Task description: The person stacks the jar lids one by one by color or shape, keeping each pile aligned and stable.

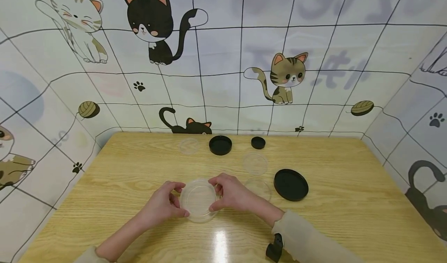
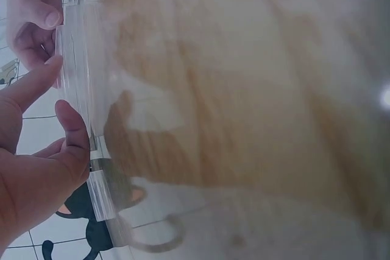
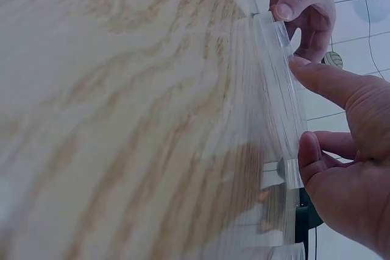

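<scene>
Fingers (image 1: 179, 186) and thumbs of the left hand (image 1: 167, 203) and right hand (image 1: 233, 195) curve partly closed, gripping opposite edges of a clear round dish (image 1: 198, 201) at the near middle of a wooden table (image 1: 342, 201). Work appears underway: this dish is in hand, while three other clear discs (image 1: 255, 164) and three black round pieces (image 1: 291, 184) lie spread out, unheld. Whether the gripped dish is one piece or two fitted together is unclear.
</scene>
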Motion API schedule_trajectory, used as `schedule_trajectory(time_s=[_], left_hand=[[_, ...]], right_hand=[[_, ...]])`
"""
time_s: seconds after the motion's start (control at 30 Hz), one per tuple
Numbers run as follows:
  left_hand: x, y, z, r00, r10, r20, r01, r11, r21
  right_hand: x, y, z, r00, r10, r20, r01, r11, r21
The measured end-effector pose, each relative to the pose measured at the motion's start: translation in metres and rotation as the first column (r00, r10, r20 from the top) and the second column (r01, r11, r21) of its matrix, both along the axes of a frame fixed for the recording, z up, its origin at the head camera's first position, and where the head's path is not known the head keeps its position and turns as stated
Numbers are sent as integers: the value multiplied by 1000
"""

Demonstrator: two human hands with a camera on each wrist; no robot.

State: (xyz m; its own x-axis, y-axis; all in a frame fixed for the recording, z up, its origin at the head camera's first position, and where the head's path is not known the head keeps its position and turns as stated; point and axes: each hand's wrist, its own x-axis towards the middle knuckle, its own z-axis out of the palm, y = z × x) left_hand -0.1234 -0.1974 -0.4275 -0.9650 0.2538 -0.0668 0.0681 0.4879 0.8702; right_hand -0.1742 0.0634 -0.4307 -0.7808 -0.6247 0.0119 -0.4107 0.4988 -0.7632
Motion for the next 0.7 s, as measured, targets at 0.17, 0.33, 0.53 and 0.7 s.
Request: schedule_trajectory(time_s=[0.17, 0.33, 0.53, 0.7], left_hand=[[-1, 0, 0, 1000, 11, 3, -11, 1000, -19], [-1, 0, -1, 1000, 14, 1, -14, 999, -29], [-1, 2, 0, 1000, 30, -3, -31, 999, -45], [-4, 3, 2, 998, 57, -21, -58, 995, -75]], right_hand=[[2, -1, -1, 1000, 2, -24, -2, 1000, 11], [4, 0, -1, 999, 1, -33, -1, 1000, 2], [4, 1, 0, 1000, 8, -24, -8, 1000, -12], [3, 4, 5, 1000, -6, -23, 5, 999, -38]])
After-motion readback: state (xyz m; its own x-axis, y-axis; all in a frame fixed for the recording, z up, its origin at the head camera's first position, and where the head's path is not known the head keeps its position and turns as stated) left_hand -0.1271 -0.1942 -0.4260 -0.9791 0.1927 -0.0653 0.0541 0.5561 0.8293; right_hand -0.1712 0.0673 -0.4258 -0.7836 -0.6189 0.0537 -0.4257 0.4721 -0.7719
